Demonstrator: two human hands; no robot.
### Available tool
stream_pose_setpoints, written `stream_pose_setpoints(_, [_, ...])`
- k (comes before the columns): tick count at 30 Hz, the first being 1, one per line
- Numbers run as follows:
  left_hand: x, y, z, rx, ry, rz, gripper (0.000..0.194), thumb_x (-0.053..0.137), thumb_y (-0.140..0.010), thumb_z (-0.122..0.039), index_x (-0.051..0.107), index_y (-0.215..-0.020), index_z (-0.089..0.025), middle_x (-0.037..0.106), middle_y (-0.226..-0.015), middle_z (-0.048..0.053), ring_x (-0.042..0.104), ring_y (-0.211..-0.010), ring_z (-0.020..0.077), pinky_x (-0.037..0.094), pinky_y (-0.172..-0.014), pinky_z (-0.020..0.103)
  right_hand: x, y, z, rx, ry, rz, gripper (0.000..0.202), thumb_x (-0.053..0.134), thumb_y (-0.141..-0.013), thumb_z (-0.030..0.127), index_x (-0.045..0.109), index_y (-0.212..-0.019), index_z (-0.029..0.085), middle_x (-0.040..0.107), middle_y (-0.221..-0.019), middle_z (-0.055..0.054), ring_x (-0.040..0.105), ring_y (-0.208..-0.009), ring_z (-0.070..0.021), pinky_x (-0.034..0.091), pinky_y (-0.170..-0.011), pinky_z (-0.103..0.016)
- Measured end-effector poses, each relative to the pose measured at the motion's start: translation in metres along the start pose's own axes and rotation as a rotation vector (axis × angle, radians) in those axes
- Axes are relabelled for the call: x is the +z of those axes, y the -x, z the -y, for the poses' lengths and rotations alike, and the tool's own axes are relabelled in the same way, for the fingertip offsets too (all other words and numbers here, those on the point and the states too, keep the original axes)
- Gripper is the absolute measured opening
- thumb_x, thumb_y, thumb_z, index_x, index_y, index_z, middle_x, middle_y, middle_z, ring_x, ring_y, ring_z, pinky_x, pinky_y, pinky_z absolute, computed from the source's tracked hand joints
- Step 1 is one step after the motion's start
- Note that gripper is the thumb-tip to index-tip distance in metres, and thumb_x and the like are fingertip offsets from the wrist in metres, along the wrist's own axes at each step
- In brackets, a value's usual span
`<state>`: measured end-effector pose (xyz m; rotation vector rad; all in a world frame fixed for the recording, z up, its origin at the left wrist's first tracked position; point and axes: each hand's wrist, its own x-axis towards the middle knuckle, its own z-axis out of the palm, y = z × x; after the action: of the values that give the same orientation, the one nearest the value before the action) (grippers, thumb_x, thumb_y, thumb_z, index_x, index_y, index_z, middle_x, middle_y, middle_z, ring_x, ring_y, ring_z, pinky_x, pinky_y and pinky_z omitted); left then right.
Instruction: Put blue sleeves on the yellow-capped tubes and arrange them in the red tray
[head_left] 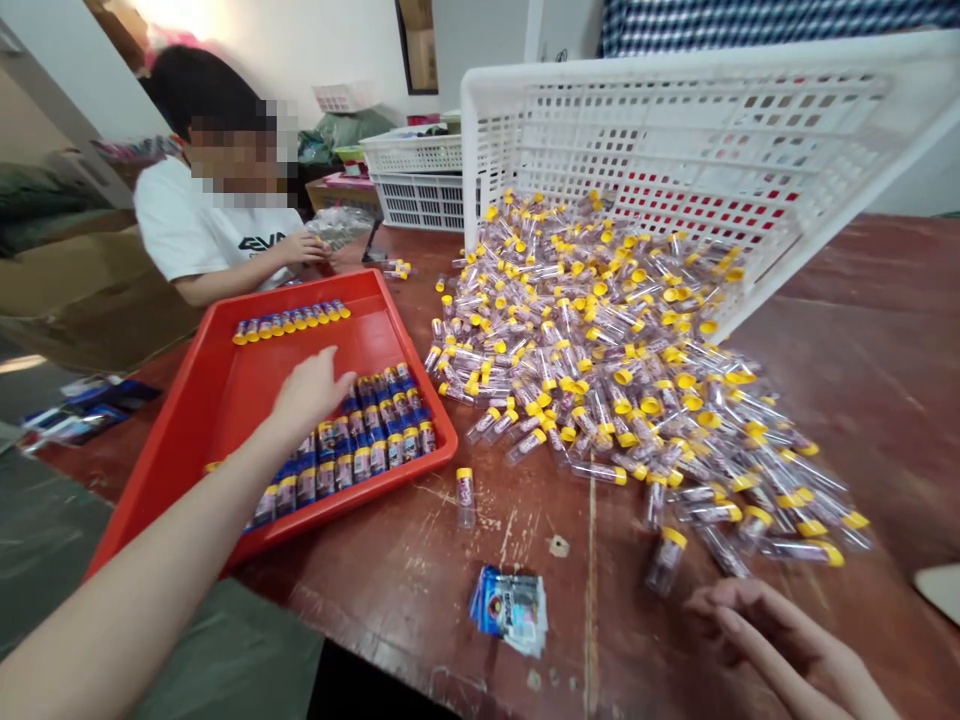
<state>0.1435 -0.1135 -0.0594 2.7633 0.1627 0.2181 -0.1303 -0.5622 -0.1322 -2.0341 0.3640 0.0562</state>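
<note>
Red tray (367, 330) on scuffed brown table (397, 560), white wall (345, 50) well beyond it: blue-and-yellow tubes (361, 461) rowed inside, left hand (311, 388) above, thumb and fingers apart; right of tray, loose yellow-capped tubes (570, 350), white basket (471, 150), then right hand (787, 640), fingers bent, whether touching I cannot tell.

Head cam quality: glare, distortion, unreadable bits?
Head view: the white basket looks stretched toward the upper-right corner, wide-angle style; head view: bright glare at upper left, above the co-worker; head view: small print on the blue packets is unreadable.
</note>
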Motion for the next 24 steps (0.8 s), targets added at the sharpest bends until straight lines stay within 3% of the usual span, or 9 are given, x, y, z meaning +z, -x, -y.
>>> stream_pose_setpoints(3, [-0.001, 0.058, -0.027, 0.279, 0.01, -0.036, 0.024, 0.051, -0.094, -0.034, 0.065, -0.091, -0.015, 0.065, -0.098, 0.009, 0.058, -0.097, 0.024, 0.041, -0.091, 0.035, -0.002, -0.017, -0.01, 0.013, 0.326, -0.146, 0.044, 0.057, -0.079, 0.062, 0.064, -0.091, 0.02, 0.071, -0.082, -0.007, 0.068, -0.066, -0.0225, 0.055, -0.062, -0.03])
stream_pose_setpoints(4, [0.006, 0.087, -0.037, 0.523, 0.037, -0.012, 0.026, 0.05, -0.095, -0.033, 0.065, -0.083, -0.015, 0.065, -0.089, 0.007, 0.058, -0.088, 0.0215, 0.042, -0.085, 0.033, 0.001, -0.023, -0.009, 0.022, 0.425, -0.179, 0.044, 0.053, -0.08, 0.063, 0.062, -0.091, 0.021, 0.071, -0.08, -0.007, 0.068, -0.065, -0.0229, 0.054, -0.062, -0.031])
stream_pose_setpoints(6, [0.03, 0.149, -0.054, 1.008, 0.087, 0.085, 0.027, 0.045, -0.098, -0.023, 0.066, -0.082, -0.017, 0.065, -0.084, 0.005, 0.056, -0.079, 0.0185, 0.041, -0.077, 0.032, 0.014, -0.037, -0.002, 0.051, 0.591, -0.188, 0.044, 0.047, -0.083, 0.062, 0.06, -0.096, 0.022, 0.073, -0.084, -0.008, 0.07, -0.071, -0.0272, 0.052, -0.064, -0.035])
stream_pose_setpoints(8, [0.058, 0.203, -0.062, 1.186, 0.043, 0.167, 0.019, 0.048, -0.098, -0.02, 0.066, -0.095, -0.014, 0.065, -0.088, 0.006, 0.056, -0.077, 0.0188, 0.041, -0.074, 0.032, 0.027, -0.05, 0.007, 0.073, 0.697, -0.171, 0.041, 0.045, -0.085, 0.057, 0.058, -0.102, 0.021, 0.073, -0.087, -0.011, 0.071, -0.078, -0.0341, 0.05, -0.064, -0.04])
stream_pose_setpoints(10, [0.082, 0.238, -0.063, 1.209, -0.03, 0.202, 0.019, 0.051, -0.096, -0.018, 0.064, -0.107, -0.01, 0.065, -0.098, 0.01, 0.057, -0.086, 0.0212, 0.043, -0.082, 0.035, 0.037, -0.06, 0.013, 0.066, 0.73, -0.148, 0.038, 0.047, -0.085, 0.049, 0.058, -0.105, 0.019, 0.074, -0.089, -0.016, 0.07, -0.08, -0.0396, 0.049, -0.064, -0.044])
stream_pose_setpoints(12, [0.093, 0.253, -0.058, 1.193, -0.076, 0.235, 0.022, 0.051, -0.094, -0.014, 0.062, -0.112, -0.008, 0.064, -0.105, 0.012, 0.057, -0.094, 0.0232, 0.043, -0.092, 0.036, 0.04, -0.064, 0.013, 0.028, 0.698, -0.105, 0.036, 0.05, -0.083, 0.043, 0.059, -0.104, 0.016, 0.074, -0.089, -0.018, 0.07, -0.082, -0.0404, 0.049, -0.067, -0.047])
stream_pose_setpoints(18, [0.088, 0.247, -0.055, 1.135, -0.007, 0.274, 0.012, 0.054, -0.088, -0.008, 0.064, -0.094, -0.011, 0.065, -0.09, 0.009, 0.057, -0.079, 0.0217, 0.051, -0.076, 0.035, 0.035, -0.045, 0.008, -0.127, 0.416, 0.035, 0.045, 0.052, -0.087, 0.047, 0.061, -0.116, 0.014, 0.074, -0.093, -0.012, 0.07, -0.075, -0.0236, 0.055, -0.068, -0.035])
stream_pose_setpoints(21, [0.089, 0.246, -0.058, 0.995, 0.07, 0.355, 0.011, 0.056, -0.091, -0.01, 0.064, -0.086, -0.016, 0.064, -0.087, 0.005, 0.058, -0.074, 0.018, 0.051, -0.071, 0.029, 0.038, -0.028, 0.01, -0.117, 0.042, 0.059, 0.042, 0.061, -0.086, 0.046, 0.061, -0.115, 0.015, 0.073, -0.093, -0.011, 0.07, -0.078, -0.0213, 0.058, -0.068, -0.03])
stream_pose_setpoints(24, [0.091, 0.247, -0.059, 0.914, 0.109, 0.438, 0.016, 0.051, -0.094, -0.011, 0.065, -0.088, -0.017, 0.065, -0.091, 0.004, 0.059, -0.081, 0.0165, 0.051, -0.078, 0.027, 0.043, -0.016, 0.016, -0.081, -0.235, 0.082, 0.033, 0.069, -0.084, 0.038, 0.062, -0.109, 0.018, 0.071, -0.1, -0.011, 0.069, -0.088, -0.0214, 0.059, -0.073, -0.028])
